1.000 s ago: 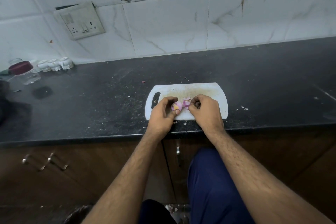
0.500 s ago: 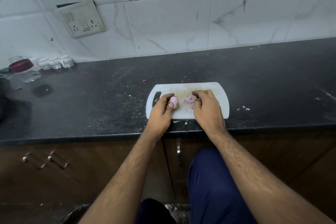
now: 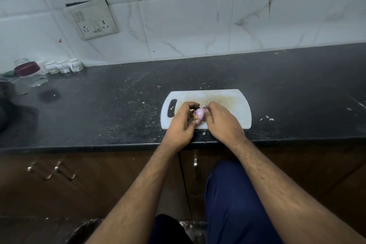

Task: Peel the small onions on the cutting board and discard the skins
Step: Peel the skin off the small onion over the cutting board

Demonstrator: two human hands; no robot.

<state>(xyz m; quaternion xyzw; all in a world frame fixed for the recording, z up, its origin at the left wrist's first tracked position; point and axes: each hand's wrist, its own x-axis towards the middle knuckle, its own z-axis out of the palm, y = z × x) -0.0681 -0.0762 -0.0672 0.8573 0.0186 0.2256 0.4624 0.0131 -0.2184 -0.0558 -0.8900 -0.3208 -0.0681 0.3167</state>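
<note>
A white cutting board [image 3: 233, 103] with a handle slot at its left end lies near the front edge of the black counter. Over its near middle, my left hand [image 3: 181, 123] grips a small pinkish-purple onion [image 3: 198, 114] between thumb and fingers. My right hand [image 3: 222, 122] meets it from the right, its fingertips pinching the skin at the onion's top. Both hands hide the board beneath them, so any other onions or loose skins there cannot be seen.
Small skin scraps [image 3: 269, 118] lie on the black counter [image 3: 99, 105] right of the board. Glass jars [image 3: 31, 74] and small white cups [image 3: 63, 66] stand at the far left by the tiled wall. A bin [image 3: 85, 232] sits on the floor below the counter.
My hands, apart half a second ago with skin pieces lying between them, have come back together on the onion. The left hand has turned the onion toward the right hand.
</note>
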